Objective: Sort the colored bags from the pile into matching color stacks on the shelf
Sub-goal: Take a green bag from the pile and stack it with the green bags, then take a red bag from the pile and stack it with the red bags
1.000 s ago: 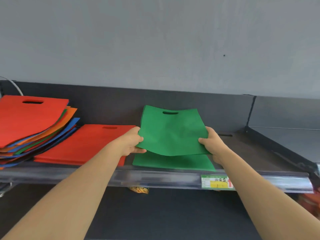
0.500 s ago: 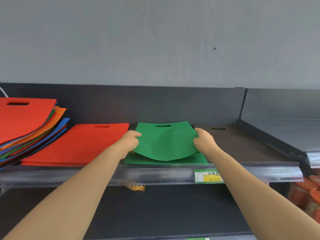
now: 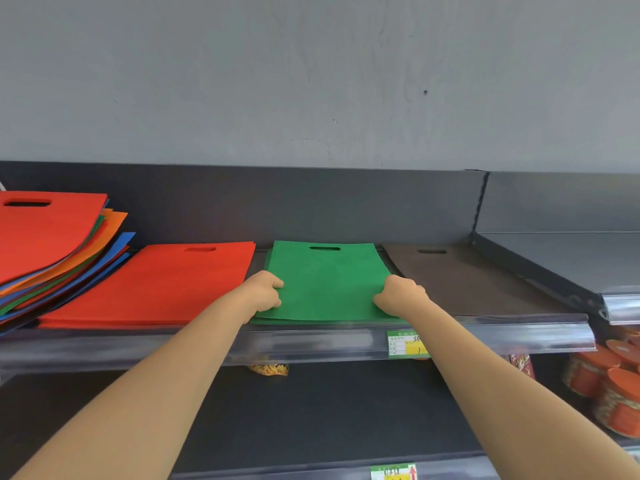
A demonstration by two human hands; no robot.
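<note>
Presently the green bag (image 3: 329, 282) is laid on the green stack (image 3: 263, 320), its side edges gripped by the curled left hand (image 3: 265, 292) and right hand (image 3: 401, 294). Beyond the left hand a red stack (image 3: 156, 285) is formed; the mixed pile (image 3: 52, 244) is judged largely unsorted.

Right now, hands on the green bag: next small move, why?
Probably release both grips and withdraw. The green bag lies flat on the green stack, edges roughly matched; left hand and right hand pinch its near sides. The mixed pile holds more bags.
</note>
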